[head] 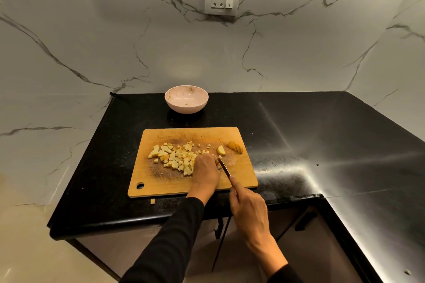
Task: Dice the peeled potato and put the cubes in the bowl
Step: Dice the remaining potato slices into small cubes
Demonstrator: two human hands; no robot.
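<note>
one bowl [186, 99], one knife [223, 167], two hands

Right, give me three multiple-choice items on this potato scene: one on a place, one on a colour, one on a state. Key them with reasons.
1. Where does the bowl stand?
A. Behind the cutting board, toward the wall
B. On the board
C. At the counter's front edge

2. What colour is the bowl?
A. Blue
B. Pale pink
C. Black

3. What does the right hand hold?
A. Nothing
B. A spoon
C. The knife, blade down on the board beside the left hand

Key: 1 A, the bowl sits on the black counter past the board's far edge. 2 B, its wall and inside show pale pink. 3 C, the fingers curl round the handle while diced potato cubes lie to the left.
</note>
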